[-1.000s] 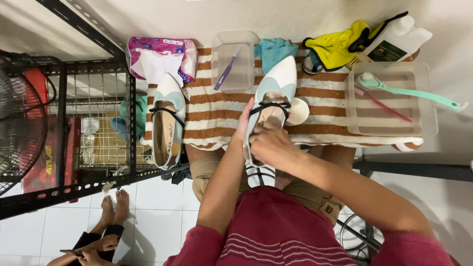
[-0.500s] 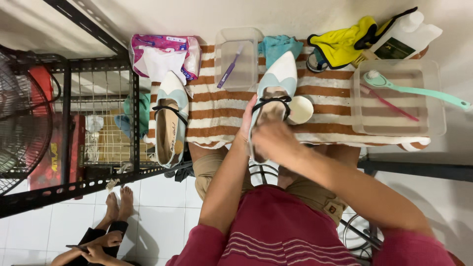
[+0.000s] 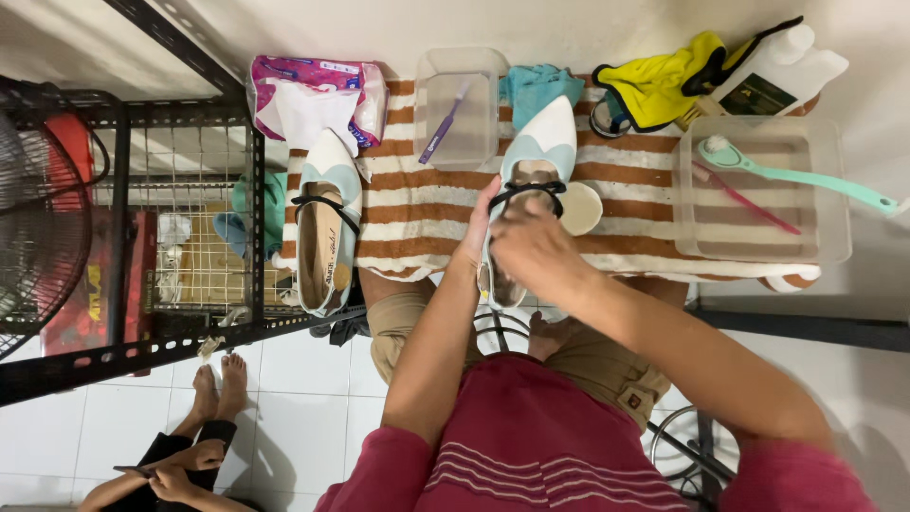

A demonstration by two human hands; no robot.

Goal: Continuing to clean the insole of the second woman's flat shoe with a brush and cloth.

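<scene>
Left hand (image 3: pixel 477 232) clasped around the side of a white-and-pale-blue pointed slingback shoe (image 3: pixel 540 156) at the near edge of the brown-and-white striped towel (image 3: pixel 417 213); right hand (image 3: pixel 531 248) curled over its heel opening, contents impossible to tell. Overhanging that edge, so likely to slip off if pressed hard. Round cream lid (image 3: pixel 580 209) touching alongside, easily knocked.

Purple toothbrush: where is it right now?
In the head view the purple toothbrush lies inside the small clear tub at the top centre, between the tissue pack and the teal cloth, just left of the held shoe's toe.
</scene>
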